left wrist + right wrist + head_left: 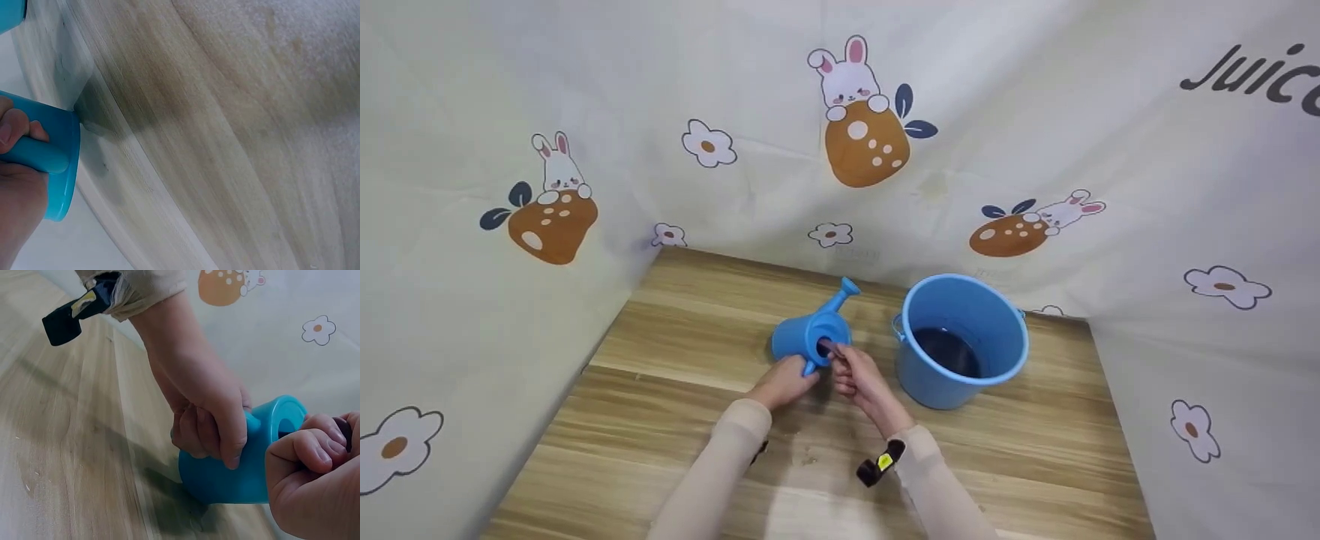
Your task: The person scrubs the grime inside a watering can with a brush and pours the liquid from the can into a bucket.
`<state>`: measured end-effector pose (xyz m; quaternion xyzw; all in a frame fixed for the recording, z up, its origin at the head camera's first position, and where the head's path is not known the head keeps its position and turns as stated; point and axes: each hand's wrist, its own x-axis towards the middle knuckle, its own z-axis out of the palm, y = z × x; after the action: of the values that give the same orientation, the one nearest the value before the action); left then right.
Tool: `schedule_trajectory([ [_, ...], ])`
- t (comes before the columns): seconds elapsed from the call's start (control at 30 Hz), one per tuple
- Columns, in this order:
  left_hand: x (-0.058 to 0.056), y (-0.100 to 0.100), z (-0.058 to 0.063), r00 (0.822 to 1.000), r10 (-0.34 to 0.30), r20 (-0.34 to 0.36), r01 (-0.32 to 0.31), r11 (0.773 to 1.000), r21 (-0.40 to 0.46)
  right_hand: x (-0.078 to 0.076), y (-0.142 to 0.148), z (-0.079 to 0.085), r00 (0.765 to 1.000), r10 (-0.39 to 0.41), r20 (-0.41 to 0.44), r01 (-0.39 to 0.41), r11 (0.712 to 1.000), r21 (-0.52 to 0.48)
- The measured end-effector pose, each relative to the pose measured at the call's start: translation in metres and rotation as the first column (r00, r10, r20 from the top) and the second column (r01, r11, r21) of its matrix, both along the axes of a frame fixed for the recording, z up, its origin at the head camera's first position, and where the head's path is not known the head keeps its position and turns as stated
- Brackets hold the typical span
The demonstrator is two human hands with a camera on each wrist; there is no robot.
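Note:
A blue watering can (793, 337) is over the wooden floor, its spout pointing away to the far right. My left hand (784, 381) grips the can's handle (42, 154), fingers wrapped round it in the left wrist view. Beside it, my right hand (859, 379) pinches a small dark, brownish thing (826, 344) at the can's round opening. In the right wrist view, curled fingers cover most of that dark thing (343, 430), and I cannot tell what it is.
A larger blue bucket (919, 375) with dark contents stands to the right of the can. Pale sheets printed with rabbits and flowers (709, 142) hang round the wooden floor (660, 352) at the back and both sides.

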<state>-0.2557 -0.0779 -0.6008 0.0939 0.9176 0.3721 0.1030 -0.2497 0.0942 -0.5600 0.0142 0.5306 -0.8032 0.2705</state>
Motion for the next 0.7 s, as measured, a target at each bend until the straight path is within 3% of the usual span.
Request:
schedule_trajectory([
  [0.23,-0.001,0.001,-0.003,1.0,-0.008,-0.018,0.008,1.0,-0.005,-0.004,-0.005,-0.005,1.0,-0.019,-0.013,0.019,0.999,0.046],
  [0.43,-0.001,0.0,-0.003,0.999,-0.02,-0.027,0.02,1.0,-0.007,-0.008,-0.006,0.001,0.999,-0.004,-0.036,0.008,0.994,0.108],
  [0.57,0.0,0.0,-0.003,0.999,-0.022,-0.033,0.022,1.0,-0.01,-0.009,-0.01,0.003,0.996,-0.009,-0.088,0.03,0.97,0.243],
  [0.7,0.0,0.0,-0.004,1.0,-0.02,-0.018,0.02,1.0,-0.014,-0.006,-0.015,0.003,0.988,-0.077,-0.137,0.12,0.934,0.337],
])
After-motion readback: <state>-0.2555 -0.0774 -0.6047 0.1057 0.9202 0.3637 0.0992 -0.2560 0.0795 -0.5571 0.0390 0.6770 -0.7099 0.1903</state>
